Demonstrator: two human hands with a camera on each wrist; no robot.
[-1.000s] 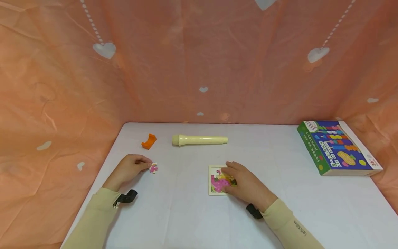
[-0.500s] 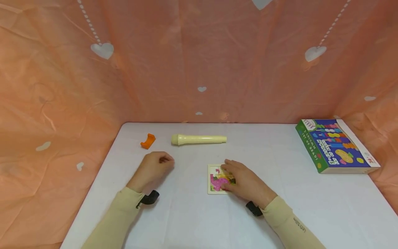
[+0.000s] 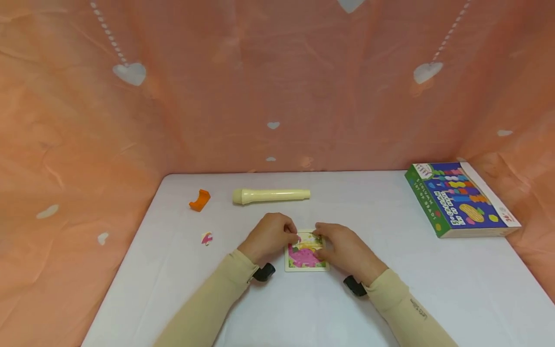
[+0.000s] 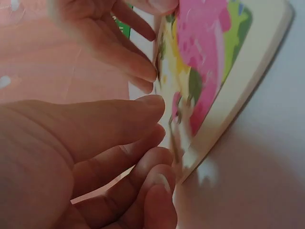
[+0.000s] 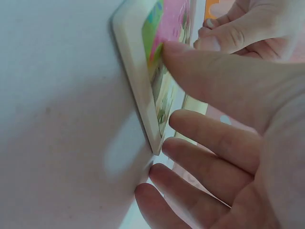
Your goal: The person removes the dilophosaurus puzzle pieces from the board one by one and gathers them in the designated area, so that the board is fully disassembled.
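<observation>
A small framed jigsaw puzzle [image 3: 305, 260] showing a pink dinosaur lies flat on the white table. At its upper left corner is my left hand [image 3: 270, 236], thumb and fingertips drawn together; they seem to pinch a puzzle piece [image 4: 174, 138] against the board, mostly hidden by the fingers. My right hand [image 3: 349, 250] holds the puzzle's right side, its thumb on the picture's edge and its fingers along the far corner. Left of the hands, a loose pink-and-white puzzle piece [image 3: 207, 238] rests on the table.
Behind the hands lies a cream toy microphone [image 3: 272, 195]. An orange curved block [image 3: 200, 200] is at the back left. A blue and green bead-set box [image 3: 461, 200] stands at the back right. Orange heart-patterned cloth [image 3: 217, 96] walls the table.
My left hand has moved right from the loose piece to the puzzle's upper left corner. A pink piece now shows on the table there. My right hand stays at the puzzle.
</observation>
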